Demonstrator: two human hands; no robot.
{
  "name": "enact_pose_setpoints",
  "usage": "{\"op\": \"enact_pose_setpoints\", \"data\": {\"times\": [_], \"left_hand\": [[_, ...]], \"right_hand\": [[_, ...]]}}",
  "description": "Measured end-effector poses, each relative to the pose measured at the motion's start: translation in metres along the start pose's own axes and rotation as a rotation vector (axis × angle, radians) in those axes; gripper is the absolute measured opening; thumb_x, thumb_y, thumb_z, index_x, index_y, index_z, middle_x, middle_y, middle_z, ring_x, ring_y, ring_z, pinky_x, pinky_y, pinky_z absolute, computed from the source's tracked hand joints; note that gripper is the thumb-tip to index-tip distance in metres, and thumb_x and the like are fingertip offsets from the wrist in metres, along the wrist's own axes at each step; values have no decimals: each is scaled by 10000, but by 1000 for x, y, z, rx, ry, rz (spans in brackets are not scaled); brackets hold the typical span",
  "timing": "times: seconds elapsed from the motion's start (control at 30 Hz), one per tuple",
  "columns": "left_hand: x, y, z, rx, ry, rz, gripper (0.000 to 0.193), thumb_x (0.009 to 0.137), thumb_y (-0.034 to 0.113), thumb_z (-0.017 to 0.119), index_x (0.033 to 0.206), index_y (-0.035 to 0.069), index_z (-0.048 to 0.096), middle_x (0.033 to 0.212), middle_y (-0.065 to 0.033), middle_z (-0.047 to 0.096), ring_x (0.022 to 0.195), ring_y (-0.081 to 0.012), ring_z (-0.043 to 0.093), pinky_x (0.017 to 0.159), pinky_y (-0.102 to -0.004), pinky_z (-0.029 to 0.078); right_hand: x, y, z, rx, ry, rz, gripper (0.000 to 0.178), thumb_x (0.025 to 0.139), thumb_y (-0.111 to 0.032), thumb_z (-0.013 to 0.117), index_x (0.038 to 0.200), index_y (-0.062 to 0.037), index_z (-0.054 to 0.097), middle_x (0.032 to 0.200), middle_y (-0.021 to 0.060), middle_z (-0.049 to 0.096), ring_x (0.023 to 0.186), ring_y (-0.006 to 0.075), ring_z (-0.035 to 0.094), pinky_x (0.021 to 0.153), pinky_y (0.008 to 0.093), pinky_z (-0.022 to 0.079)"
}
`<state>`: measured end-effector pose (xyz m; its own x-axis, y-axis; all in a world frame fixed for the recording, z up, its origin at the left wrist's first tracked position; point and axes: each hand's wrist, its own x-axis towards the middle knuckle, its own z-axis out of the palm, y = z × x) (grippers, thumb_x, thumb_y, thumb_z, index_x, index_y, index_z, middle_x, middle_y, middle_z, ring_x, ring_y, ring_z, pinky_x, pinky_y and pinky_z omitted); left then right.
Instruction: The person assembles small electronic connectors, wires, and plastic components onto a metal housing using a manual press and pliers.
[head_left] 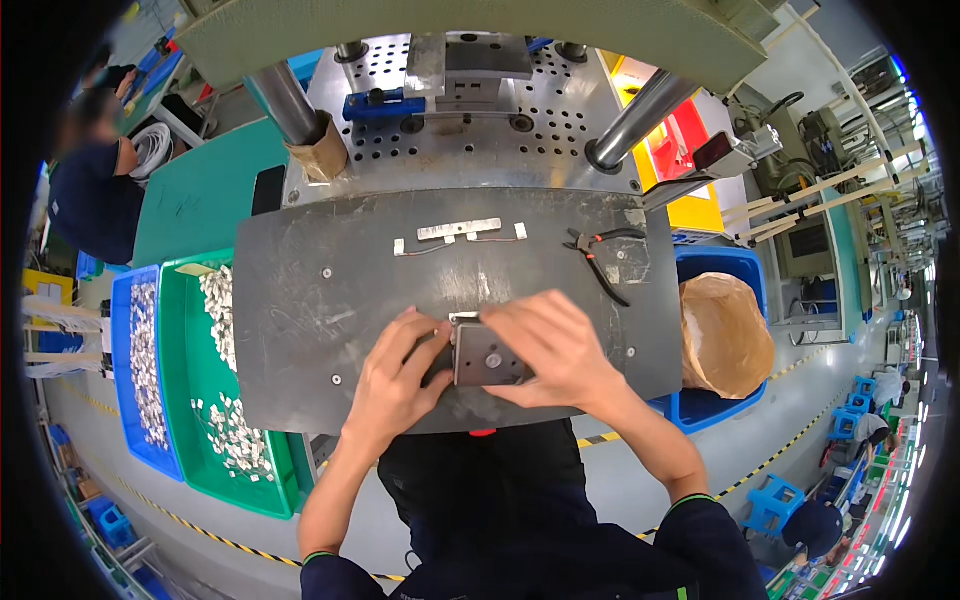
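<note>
Your left hand (396, 378) and right hand (556, 348) flank a dark metal block (478, 362) by the worktop (285, 270)'s near edge, clamped or not, unclear; at its far side a white piece (463, 316) lies left-to-right, about equally near both.

Dark grey block (485, 364); white strip (458, 230); black-red pliers (584, 243); green bin (182, 345); brown paper (725, 335); yellow-black striped floor tape (600, 439)

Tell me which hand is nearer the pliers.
Right. The right hand is below and left of the pliers in the picture; the left hand is farther off, left of the dark block.
</note>
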<state>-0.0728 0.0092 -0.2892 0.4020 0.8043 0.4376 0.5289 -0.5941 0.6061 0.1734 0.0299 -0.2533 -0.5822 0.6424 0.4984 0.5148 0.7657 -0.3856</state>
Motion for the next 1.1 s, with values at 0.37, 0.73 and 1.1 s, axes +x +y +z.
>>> {"op": "enact_pose_setpoints", "data": {"times": [0.37, 0.73, 1.1], "left_hand": [[22, -8, 0, 102, 110, -95, 559, 714, 81, 914, 1219, -29, 702, 1176, -132, 660, 1095, -355, 658, 1061, -483, 560], [37, -3, -16, 81, 26, -159, 253, 895, 15, 775, 1142, -34, 755, 1101, -129, 710, 1060, -335, 677, 891, -417, 566], [40, -15, -22, -33, 65, -138, 271, 884, -53, 728, 1134, 30, 790, 1008, -109, 733, 973, -292, 703, 823, -381, 584]], "right_hand": [[0, 122, -50, -215, 224, 692, 650, 684, -344, 982, 1071, 117, 736, 850, 117, 621, 759, 226, 596, 718, 353, 496], [4, 51, -4, -78, -5, 267, 415, 909, -171, 762, 1320, -144, 717, 1265, 112, 609, 1239, 330, 543, 1060, 486, 391], [14, 49, 12, 268, 82, 227, 294, 910, 13, 751, 1201, -25, 764, 1012, 109, 733, 891, 257, 693, 776, 314, 551]]}}
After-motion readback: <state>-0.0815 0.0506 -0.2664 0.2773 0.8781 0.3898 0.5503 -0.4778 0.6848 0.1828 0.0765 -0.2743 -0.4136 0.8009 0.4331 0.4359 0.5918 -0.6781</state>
